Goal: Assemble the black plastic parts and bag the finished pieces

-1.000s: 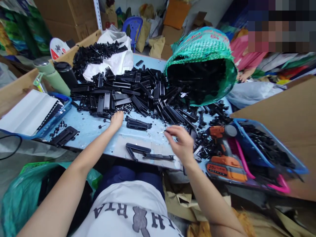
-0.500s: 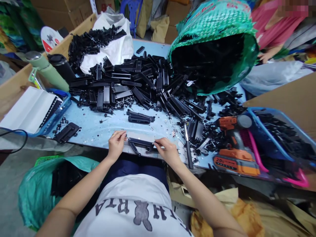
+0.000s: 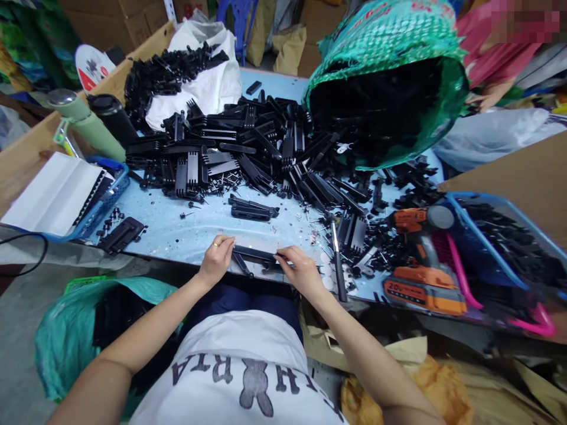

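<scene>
A hinged black plastic part (image 3: pixel 254 254) spans the gap between my two hands at the table's front edge, with a thinner arm angled down from its left end. My left hand (image 3: pixel 217 260) is closed in a pinch at that left end; any small piece between the fingertips is hidden. At the opposite end, my right hand (image 3: pixel 301 270) grips the part between thumb and fingers. Just behind lies a similar folded black part (image 3: pixel 253 208). A hammer (image 3: pixel 338 260) rests to the right of my right hand.
Black plastic pieces (image 3: pixel 234 139) are heaped across the table's back. A green woven sack (image 3: pixel 390 77) lies open at the back right. An orange cordless drill (image 3: pixel 420 260) stands by a blue basket (image 3: pixel 487 248). Bottles and papers (image 3: pixel 51 192) are at left. A co-worker's sleeve shows far right.
My left hand has moved slightly right, from just beside the part's left end onto it. My right hand keeps its grip in nearly the same place.
</scene>
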A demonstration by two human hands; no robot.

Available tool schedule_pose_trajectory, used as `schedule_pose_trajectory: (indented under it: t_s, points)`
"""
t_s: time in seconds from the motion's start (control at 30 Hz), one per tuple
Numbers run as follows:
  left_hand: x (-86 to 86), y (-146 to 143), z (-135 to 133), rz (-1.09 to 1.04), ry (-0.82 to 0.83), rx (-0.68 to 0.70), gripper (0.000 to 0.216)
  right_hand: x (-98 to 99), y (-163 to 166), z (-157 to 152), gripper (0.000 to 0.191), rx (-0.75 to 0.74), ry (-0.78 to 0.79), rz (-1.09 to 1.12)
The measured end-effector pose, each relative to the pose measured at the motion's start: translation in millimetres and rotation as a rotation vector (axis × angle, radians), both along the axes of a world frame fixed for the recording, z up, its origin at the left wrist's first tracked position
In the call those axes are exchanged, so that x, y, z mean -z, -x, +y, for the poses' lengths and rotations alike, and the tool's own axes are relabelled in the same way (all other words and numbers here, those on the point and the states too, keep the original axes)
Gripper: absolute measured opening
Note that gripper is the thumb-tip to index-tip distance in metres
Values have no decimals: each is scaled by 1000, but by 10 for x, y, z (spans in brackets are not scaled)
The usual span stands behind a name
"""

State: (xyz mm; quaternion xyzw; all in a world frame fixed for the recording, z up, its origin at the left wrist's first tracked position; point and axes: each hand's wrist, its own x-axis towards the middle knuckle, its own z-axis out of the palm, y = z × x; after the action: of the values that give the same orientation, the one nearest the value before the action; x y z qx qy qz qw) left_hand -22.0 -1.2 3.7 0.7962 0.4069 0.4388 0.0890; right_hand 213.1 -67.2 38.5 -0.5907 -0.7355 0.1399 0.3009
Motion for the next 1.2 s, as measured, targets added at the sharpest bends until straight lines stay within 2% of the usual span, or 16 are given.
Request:
schedule_pose_trajectory:
  t_s: [0.1, 0.27, 0.43, 0.53, 0.63, 0.73, 0.83, 0.9, 0.97, 1.03, 1.1, 1.13, 1.2]
  points:
    - [21, -2, 3, 39, -14, -5, 19, 13, -16, 5, 18, 25, -10, -3]
    - [64, 13, 18, 213, -152, 90, 17, 9, -51, 45, 17, -33, -37, -5]
    - [71, 99, 118, 253, -145, 74, 16, -6, -77, 78, 16, -57, -71, -22]
    - [55, 136, 91, 312, -215, 135, 19, -8, -77, 71, 20, -104, -65, -136]
    - [6, 30, -37, 397, -239, 156, 27, 67, -64, 53, 24, -170, -59, -274]
    - [-45, -241, -151, 501, -151, 254, 40, 250, -67, 11, 25, -153, -121, -271]
    - [-54, -524, -152, 598, 61, 364, 55, 453, -141, -51, 30, -153, -163, -226]
    - [-41, -629, -118, 618, 152, 408, 55, 531, -237, -77, 39, -197, -160, -247]
    - [-28, -642, -109, 587, 159, 422, 48, 530, -342, -76, 43, -270, -140, -289]
    - [-20, -570, -158, 527, 102, 413, 35, 454, -399, -49, 43, -333, -125, -332]
    - [-10, -448, -262, 473, 50, 358, 22, 344, -343, 1, 39, -330, -161, -340]
    - [-4, -385, -324, 467, 58, 284, 21, 292, -261, 35, 37, -306, -194, -320]
    - [6, -294, -437, 503, 174, 47, 28, 222, -2, 121, 36, -267, -244, -247]
